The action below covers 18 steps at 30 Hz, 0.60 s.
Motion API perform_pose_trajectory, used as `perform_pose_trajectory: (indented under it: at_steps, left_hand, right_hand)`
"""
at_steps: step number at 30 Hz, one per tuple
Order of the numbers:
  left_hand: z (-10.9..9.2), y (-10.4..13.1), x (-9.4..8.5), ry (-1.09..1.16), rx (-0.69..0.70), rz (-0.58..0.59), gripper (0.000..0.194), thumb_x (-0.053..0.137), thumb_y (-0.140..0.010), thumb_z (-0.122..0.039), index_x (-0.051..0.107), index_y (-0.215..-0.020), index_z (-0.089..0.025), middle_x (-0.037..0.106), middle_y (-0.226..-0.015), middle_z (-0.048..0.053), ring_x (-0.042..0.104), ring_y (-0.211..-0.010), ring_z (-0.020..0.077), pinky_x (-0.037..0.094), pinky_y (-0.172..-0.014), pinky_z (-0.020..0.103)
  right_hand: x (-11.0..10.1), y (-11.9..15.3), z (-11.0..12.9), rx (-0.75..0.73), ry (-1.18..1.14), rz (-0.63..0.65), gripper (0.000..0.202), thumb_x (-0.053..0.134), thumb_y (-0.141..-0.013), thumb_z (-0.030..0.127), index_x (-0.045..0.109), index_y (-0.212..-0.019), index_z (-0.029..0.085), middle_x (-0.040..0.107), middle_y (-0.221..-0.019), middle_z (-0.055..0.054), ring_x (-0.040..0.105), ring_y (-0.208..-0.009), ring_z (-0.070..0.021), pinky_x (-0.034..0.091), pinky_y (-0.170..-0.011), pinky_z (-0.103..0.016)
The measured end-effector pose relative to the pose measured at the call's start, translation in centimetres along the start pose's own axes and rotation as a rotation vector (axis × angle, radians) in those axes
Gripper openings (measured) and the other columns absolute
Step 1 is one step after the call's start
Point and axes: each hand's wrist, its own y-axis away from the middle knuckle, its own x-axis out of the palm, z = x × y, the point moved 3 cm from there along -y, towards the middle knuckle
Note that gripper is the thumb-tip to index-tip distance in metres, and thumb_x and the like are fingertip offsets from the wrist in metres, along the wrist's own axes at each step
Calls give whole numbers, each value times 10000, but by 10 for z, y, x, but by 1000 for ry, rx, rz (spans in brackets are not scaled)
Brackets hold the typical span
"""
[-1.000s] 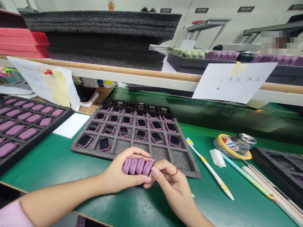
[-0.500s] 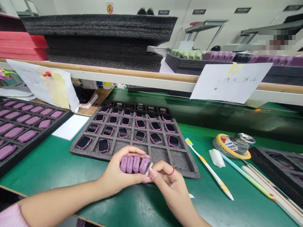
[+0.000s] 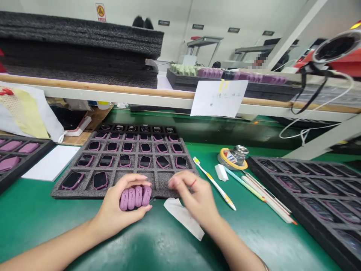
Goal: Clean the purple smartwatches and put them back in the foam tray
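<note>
My left hand (image 3: 124, 203) is wrapped round a row of several purple watch cases (image 3: 135, 198), held just above the green table, with something clear at the row's right end. To its right, my right hand (image 3: 194, 192) is blurred, its fingers curled together; whether anything is between them cannot be made out. Beneath it lies a white paper strip (image 3: 183, 218). Behind both hands is a grey foam tray (image 3: 113, 177) of purple-framed watches with dark screens; some front-row compartments at the right hold nothing.
A toothbrush (image 3: 216, 184), a metal-topped jar (image 3: 234, 156), a crumpled white piece (image 3: 221, 172) and thin sticks (image 3: 267, 199) lie to the right. Foam trays stand at far left and far right (image 3: 299, 222). A shelf edge (image 3: 169, 101) crosses behind, with a hanging paper.
The view has swung to the right. My right hand has moved away from the purple cases, which stay in my left hand. More of the white strip now shows.
</note>
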Motion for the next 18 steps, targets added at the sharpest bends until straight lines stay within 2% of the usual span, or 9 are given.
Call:
perform_pose_trajectory:
  at_steps: [2, 4, 6, 7, 9, 11, 14, 18]
  left_hand:
    - [-1, 2, -1, -69, 78, 11, 584, 780, -779, -205, 470, -1267, -286, 716, -1174, 31, 693, -1096, 189, 539, -998, 331]
    - [-2, 2, -2, -110, 124, 13, 610, 771, -793, -207, 445, -1300, -299, 716, -1179, 24, 695, -1094, 180, 543, -985, 316]
    - [-2, 1, -3, -134, 143, 3, 607, 770, -795, -209, 446, -1301, -293, 718, -1180, 27, 695, -1102, 182, 542, -990, 318]
    - [-1, 1, -4, -142, 149, -4, 599, 770, -793, -209, 453, -1295, -287, 719, -1179, 30, 692, -1110, 186, 538, -1002, 327]
    - [2, -2, -6, -154, 153, -17, 569, 766, -791, -211, 474, -1276, -275, 720, -1174, 34, 689, -1117, 196, 534, -1020, 348]
    - [4, -4, -8, -170, 162, -27, 516, 757, -793, -217, 512, -1244, -266, 717, -1170, 35, 689, -1112, 204, 538, -1022, 366]
    - [7, -6, -9, -214, 172, -31, 430, 743, -799, -226, 568, -1190, -277, 705, -1177, 21, 687, -1101, 205, 545, -1009, 370]
    - [8, -6, -8, -250, 165, -5, 406, 732, -806, -230, 584, -1173, -319, 710, -1153, -24, 694, -1063, 183, 559, -962, 327]
  right_hand:
    - [-41, -13, -17, 63, 200, -223, 321, 511, -890, 521, 655, -861, 236, 711, -948, -111, 644, -945, -296, 482, -924, -471]
    - [-80, -22, -41, 167, 391, -381, 304, 492, -878, 434, 647, -959, 185, 693, -1046, -168, 620, -1042, -331, 431, -971, -499]
    - [-108, -27, -66, 292, 562, -444, 312, 569, -818, 378, 649, -977, 122, 677, -1056, -232, 599, -1080, -394, 418, -944, -528]
    - [-116, -29, -78, 347, 628, -429, 301, 606, -797, 363, 659, -952, 111, 689, -993, -227, 619, -1026, -403, 436, -898, -520]
    - [-122, -30, -96, 423, 731, -362, 248, 644, -796, 340, 680, -914, 124, 703, -857, -161, 660, -881, -357, 470, -801, -462]
    - [-119, -32, -106, 456, 814, -297, 207, 650, -838, 328, 690, -936, 150, 695, -793, -82, 667, -781, -271, 490, -747, -398]
    - [-109, -37, -111, 447, 930, -249, 230, 652, -898, 348, 667, -1024, 156, 688, -899, -40, 656, -820, -189, 522, -787, -370]
    - [-110, -46, -108, 355, 1019, -201, 259, 639, -930, 393, 651, -1024, 152, 668, -1066, -59, 645, -915, -175, 545, -829, -376]
